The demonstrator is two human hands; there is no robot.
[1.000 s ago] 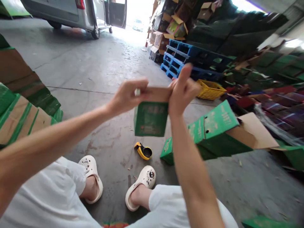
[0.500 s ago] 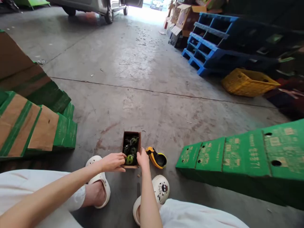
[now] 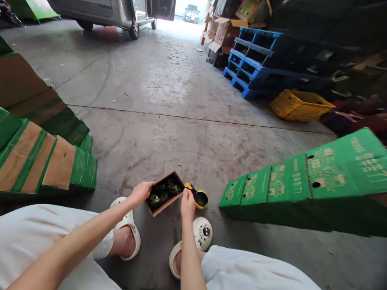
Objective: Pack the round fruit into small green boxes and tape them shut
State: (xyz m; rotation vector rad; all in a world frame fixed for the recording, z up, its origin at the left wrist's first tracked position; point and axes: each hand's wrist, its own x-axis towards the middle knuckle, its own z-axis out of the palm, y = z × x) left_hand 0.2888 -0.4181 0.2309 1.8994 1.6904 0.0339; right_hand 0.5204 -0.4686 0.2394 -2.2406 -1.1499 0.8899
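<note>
A small open-topped cardboard box [image 3: 168, 206] sits turned at an angle between my feet. Inside are several dark green, round fruits [image 3: 163, 193] in shiny clear wrapping; their kind is hard to make out. My left hand [image 3: 142, 192] is closed on the box's left corner. At the opposite corner, my right hand [image 3: 188, 204] pinches the box edge, with its fingertips partly hidden. Just beyond that hand lies a yellow and black tool with a round, hollow end [image 3: 201, 198], which looks like a tape dispenser, on the floor.
Green cartons [image 3: 284, 181] stand in a row on the right, and more green and brown cartons [image 3: 60, 161] are stacked on the left. Farther off are blue pallets [image 3: 252, 60], a yellow crate [image 3: 302, 105] and a parked vehicle [image 3: 105, 12]. White clogs [image 3: 203, 233] are on my feet.
The box has turned from lengthwise to slanted, its far end swinging to the right. My left hand has shifted up to its left corner, and my right hand has stayed at its right side.
</note>
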